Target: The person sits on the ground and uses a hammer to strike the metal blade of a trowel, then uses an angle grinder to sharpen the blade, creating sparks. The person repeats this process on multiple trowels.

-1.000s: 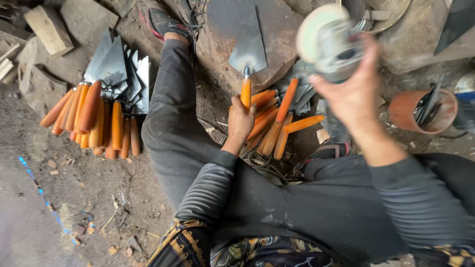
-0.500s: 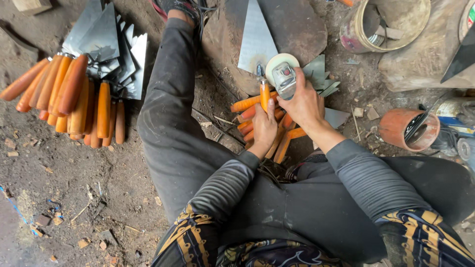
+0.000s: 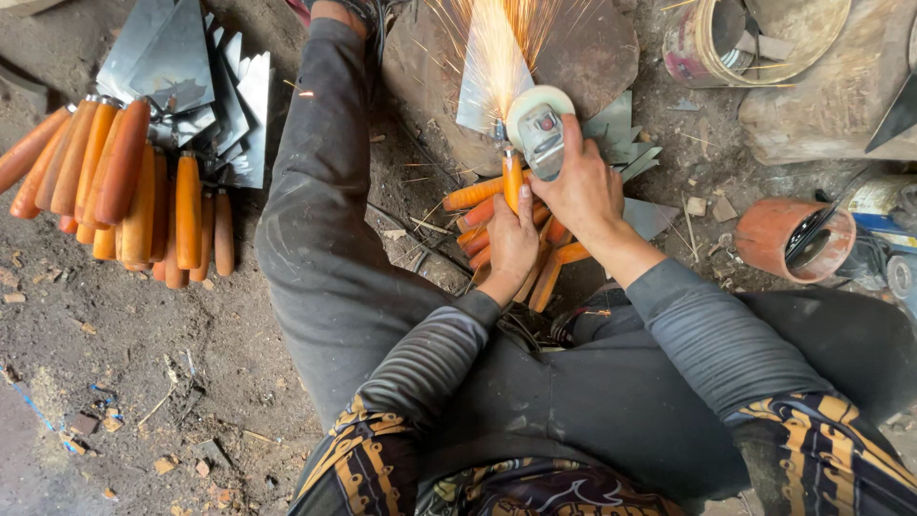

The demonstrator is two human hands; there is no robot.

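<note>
I am grinding: my left hand [image 3: 511, 244] is clenching a trowel's [image 3: 489, 81] orange handle [image 3: 513, 182], blade lying on the stone [image 3: 592, 48], while my right hand [image 3: 581, 186] is gripping the sparking grinder [image 3: 538, 124]; next, I judge, steady pressure along the edge.

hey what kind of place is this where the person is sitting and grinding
Probably a small, informal metal workshop making hand trowels, worked on a dirt floor. An angle grinder throws sparks off a trowel blade, a stack of trowels with orange wooden handles lies nearby, and more handles are piled under the hands.
</note>
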